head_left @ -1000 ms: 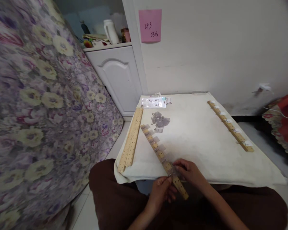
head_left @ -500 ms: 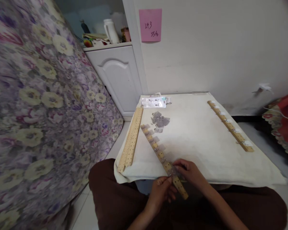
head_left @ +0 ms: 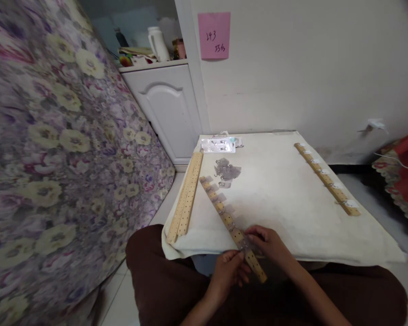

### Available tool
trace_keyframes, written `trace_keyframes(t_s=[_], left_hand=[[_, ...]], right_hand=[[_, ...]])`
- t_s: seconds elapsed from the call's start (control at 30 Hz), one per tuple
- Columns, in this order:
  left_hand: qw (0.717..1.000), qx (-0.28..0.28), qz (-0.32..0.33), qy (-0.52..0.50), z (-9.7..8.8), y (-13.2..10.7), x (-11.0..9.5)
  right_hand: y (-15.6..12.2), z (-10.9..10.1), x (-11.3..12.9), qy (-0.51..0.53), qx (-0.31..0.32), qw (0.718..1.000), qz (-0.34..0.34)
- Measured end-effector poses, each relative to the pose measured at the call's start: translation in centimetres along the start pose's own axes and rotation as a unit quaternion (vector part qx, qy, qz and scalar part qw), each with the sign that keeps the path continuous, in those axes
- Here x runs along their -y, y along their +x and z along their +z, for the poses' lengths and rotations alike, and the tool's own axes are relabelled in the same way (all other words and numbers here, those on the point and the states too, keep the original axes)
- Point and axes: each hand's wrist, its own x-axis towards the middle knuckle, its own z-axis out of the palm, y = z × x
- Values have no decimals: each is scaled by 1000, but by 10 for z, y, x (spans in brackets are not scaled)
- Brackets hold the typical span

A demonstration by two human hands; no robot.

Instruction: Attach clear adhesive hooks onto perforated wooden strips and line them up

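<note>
A long wooden strip with holes (head_left: 224, 213) lies slantwise across the near left of the cloth-covered table (head_left: 285, 199), with small clear tags clipped along its far half. My left hand (head_left: 228, 270) pinches the strip's near end from below the table edge. My right hand (head_left: 269, 243) is curled over the strip just beyond it, fingers closed on a small clear tag at the strip. A loose heap of clear tags with metal clips (head_left: 226, 169) sits past the strip's far end.
Two more bare wooden strips (head_left: 186, 196) lie side by side along the table's left edge. Another strip with white tags (head_left: 326, 178) lies at the right. Clear packets (head_left: 218, 145) rest at the far left corner. A flowered mattress (head_left: 54, 149) leans on the left; a white cabinet (head_left: 166, 108) stands behind.
</note>
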Motion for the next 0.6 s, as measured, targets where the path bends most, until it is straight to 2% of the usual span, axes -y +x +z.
trace_keyframes(t_s=[0.6], left_hand=[[1000,1,-9,-4,0,0,1]], right_hand=[[-1,-2,5,-7,6,1000,-5]])
